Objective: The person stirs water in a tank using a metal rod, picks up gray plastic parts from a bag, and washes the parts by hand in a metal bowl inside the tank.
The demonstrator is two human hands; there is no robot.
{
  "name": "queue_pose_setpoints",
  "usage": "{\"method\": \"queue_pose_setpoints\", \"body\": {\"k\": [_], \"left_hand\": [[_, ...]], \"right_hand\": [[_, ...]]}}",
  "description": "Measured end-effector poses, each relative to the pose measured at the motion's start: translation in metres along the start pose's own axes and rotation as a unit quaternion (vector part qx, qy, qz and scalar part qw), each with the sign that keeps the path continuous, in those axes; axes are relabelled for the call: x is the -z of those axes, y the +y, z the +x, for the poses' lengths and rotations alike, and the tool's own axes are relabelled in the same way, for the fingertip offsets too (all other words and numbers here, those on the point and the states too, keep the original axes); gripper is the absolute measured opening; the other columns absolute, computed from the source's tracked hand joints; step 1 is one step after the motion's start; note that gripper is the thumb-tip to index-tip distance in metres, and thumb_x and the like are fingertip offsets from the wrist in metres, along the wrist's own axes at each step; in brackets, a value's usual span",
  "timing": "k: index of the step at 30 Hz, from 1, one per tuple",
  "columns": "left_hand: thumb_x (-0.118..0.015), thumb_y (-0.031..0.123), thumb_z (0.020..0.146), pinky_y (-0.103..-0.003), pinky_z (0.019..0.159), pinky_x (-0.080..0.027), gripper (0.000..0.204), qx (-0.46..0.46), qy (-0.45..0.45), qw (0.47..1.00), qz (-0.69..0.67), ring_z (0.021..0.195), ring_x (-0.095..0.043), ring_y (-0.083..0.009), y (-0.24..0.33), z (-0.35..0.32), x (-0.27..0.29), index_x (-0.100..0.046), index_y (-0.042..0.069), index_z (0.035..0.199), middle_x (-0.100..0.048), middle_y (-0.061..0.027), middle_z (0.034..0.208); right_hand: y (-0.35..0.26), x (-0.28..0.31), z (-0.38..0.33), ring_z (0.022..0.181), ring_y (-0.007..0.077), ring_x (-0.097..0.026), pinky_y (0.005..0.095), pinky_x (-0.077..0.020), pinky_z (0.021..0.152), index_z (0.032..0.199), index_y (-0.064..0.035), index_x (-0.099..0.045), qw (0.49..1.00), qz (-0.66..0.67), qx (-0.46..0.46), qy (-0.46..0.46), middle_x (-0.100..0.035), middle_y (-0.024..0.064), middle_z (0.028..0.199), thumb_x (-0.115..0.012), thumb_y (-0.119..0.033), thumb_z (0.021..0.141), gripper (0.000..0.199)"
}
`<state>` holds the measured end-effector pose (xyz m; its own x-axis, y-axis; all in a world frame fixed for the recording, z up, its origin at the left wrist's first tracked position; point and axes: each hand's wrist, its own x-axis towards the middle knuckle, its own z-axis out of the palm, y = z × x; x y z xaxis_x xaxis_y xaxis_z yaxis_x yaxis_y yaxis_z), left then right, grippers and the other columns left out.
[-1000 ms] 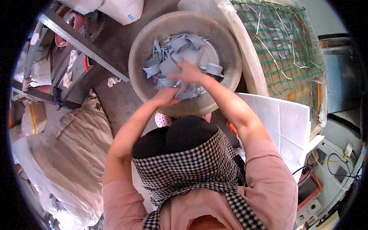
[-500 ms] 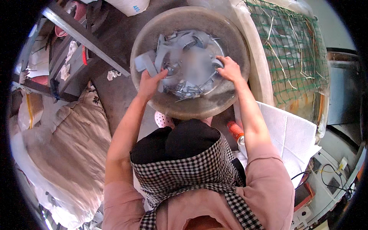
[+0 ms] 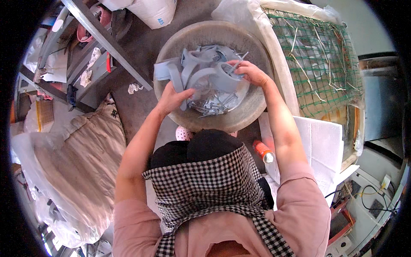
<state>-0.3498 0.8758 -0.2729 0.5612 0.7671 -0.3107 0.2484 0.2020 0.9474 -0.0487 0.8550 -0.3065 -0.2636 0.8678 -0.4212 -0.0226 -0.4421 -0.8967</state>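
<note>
A wide, round, dull grey-brown basin point(image 3: 262, 100) stands in front of me, with a heap of light grey plastic pieces inside. At its left side my left hand point(image 3: 172, 98) is closed around a curved grey plastic piece point(image 3: 174, 76); a flat, blocky end sticks out beyond the fingers. On the right, my right hand point(image 3: 252, 73) pinches the edge of another grey curved plastic piece point(image 3: 223, 80), which lies across the middle of the heap. Thin grey plastic sticks point(image 3: 212, 106) lie loose near the basin's front.
A metal frame rack point(image 3: 115, 51) stands at left, above a beige cloth-like sack point(image 3: 92, 132). White foam board point(image 3: 317, 139) and an orange spray can point(image 3: 263, 150) lie right of my legs. Green netting point(image 3: 312, 64) covers a crate at far right. A white sack point(image 3: 152, 12) stands behind the basin.
My right hand now pinches a curved grey piece at its edge, with the piece across the heap's middle, which was blurred before. My left hand keeps its piece. The whole view has shifted slightly.
</note>
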Motion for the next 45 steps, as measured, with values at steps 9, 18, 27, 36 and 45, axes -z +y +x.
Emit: {"method": "queue_pose_setpoints", "body": {"k": [9,18,27,36,45], "left_hand": [[-0.071,0.019,0.076,-0.033,0.072,-0.048,0.035,-0.13,0.111,0.96,0.221,0.079,-0.061,-0.0199,0.012,-0.002,-0.019,-0.058,-0.003,0.1,-0.065,-0.0113,0.088],[-0.072,0.02,0.073,-0.033,0.072,-0.047,0.037,-0.063,0.056,0.959,0.272,0.079,-0.061,-0.0197,-0.005,0.002,-0.027,-0.06,-0.004,0.099,-0.065,-0.0128,0.088],[-0.074,0.018,0.072,-0.032,0.073,-0.046,0.039,-0.083,0.019,0.992,0.095,0.082,-0.057,-0.0148,0.013,-0.007,-0.019,-0.059,-0.003,0.101,-0.063,-0.0065,0.091],[-0.07,0.019,0.077,-0.033,0.077,-0.046,0.034,-0.131,0.086,0.973,0.169,0.086,-0.058,-0.0174,0.014,-0.013,-0.004,-0.059,0.0,0.103,-0.063,-0.0108,0.094],[-0.064,0.034,0.081,-0.035,0.06,-0.049,0.034,-0.136,0.327,0.928,0.117,0.06,-0.06,-0.0168,0.026,-0.028,0.005,-0.062,0.001,0.092,-0.063,-0.0084,0.068]], "right_hand": [[0.019,-0.008,0.01,0.073,0.0125,-0.057,0.0288,-0.0471,0.062,0.119,-0.0064,-0.054,0.972,-0.223,0.079,-0.009,-0.064,0.0095,0.086,-0.061,-0.027,0.075,0.049],[0.046,-0.025,0.015,0.095,0.0334,-0.059,0.0395,-0.0448,0.082,0.114,-0.0017,-0.055,0.885,-0.446,-0.007,0.128,-0.063,0.0212,0.1,-0.065,-0.026,0.07,0.052],[-0.016,-0.006,-0.009,0.104,0.0209,-0.052,0.0334,-0.0428,0.087,0.131,-0.0153,-0.043,0.98,-0.192,-0.037,-0.039,-0.054,0.0122,0.116,-0.068,-0.014,0.067,0.069],[-0.022,-0.036,0.008,0.104,0.0185,-0.054,0.0301,-0.0404,0.092,0.122,-0.0052,-0.051,0.926,-0.238,0.213,0.203,-0.057,0.0117,0.115,-0.067,-0.015,0.072,0.054],[-0.027,-0.114,-0.011,0.076,0.0207,-0.059,0.0321,-0.0478,0.069,0.112,0.0085,-0.048,0.964,0.155,0.026,0.216,-0.06,0.0146,0.093,-0.036,-0.063,0.086,0.077]]}}
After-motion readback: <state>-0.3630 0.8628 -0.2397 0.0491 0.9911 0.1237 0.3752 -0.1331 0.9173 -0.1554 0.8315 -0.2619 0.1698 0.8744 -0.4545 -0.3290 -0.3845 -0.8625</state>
